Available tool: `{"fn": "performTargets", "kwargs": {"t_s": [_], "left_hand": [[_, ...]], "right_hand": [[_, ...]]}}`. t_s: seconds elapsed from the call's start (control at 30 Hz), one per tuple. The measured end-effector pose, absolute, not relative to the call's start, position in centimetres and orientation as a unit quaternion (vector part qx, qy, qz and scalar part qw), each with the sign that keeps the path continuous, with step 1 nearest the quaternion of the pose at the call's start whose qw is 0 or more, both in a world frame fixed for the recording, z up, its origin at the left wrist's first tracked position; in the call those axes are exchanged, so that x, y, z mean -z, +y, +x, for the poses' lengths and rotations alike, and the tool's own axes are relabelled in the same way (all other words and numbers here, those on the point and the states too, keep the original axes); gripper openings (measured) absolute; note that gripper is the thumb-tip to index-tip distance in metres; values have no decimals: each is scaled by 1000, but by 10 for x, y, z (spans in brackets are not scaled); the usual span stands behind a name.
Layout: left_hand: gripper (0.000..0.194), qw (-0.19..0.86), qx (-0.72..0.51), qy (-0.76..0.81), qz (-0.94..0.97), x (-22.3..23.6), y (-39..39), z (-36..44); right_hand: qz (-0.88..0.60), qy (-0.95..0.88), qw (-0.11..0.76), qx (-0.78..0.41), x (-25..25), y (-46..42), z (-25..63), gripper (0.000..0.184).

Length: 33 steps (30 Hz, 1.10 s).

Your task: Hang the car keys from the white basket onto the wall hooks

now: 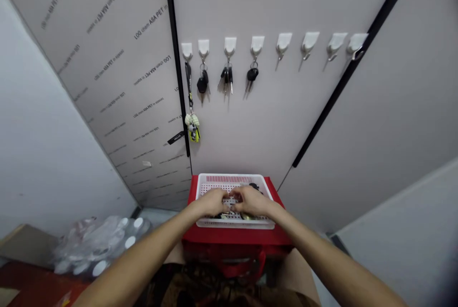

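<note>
A white perforated plastic basket [236, 224] rests on a red box-like bag in front of me. My left hand [213, 202] is inside it with curled fingers, close to a small shiny metal piece [229, 212]. Facing it, my right hand [250, 200] is bent too, its thumb and fingertips drawn in near the same spot. Whatever the fingers pinch is small and mostly hidden. A black key head [254, 186] shows behind my right hand. On the basket floor under the hands lie partly covered dark and brassy items.
White adhesive hooks line the panel above. Key bunches [202, 82], [226, 75] and a single black-headed key [252, 75] hang there, beside a strap with a figurine charm [193, 128]. Several hooks at right [309, 42] hold nothing. Plastic-wrapped bottles [103, 245] stand lower left.
</note>
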<state>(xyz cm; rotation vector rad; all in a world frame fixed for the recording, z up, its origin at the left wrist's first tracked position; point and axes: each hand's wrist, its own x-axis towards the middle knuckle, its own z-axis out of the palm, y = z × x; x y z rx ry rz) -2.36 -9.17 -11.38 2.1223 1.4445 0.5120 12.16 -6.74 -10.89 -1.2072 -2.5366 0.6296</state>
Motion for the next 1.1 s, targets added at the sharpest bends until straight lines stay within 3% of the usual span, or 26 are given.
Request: {"fn": "performTargets", "kwargs": {"t_s": [0.07,0.23,0.4,0.63,0.77,1.1], "left_hand": [[27,234,-156,532,799,123,-98,-25],[15,220,-145,552,791,131,-98,-26],[11,229,-264,583,734,133,-90,-25],[5,478,-465,543,511,130,-83,-25],[6,541,-525,487,440,128,-83,-26],[2,434,-512,527,521,129,-81,-27]], "right_hand": [[-419,-888,93,-164,121,-74,124,28],[-448,-885,73,-100,128,-73,127,16],[-467,-871,116,-102,130,-70,125,12],[-439,-861,204,-157,131,-70,124,22],[-403,-870,202,-201,132,-70,119,27],[-380,-818,273,-336,127,-73,95,12]]}}
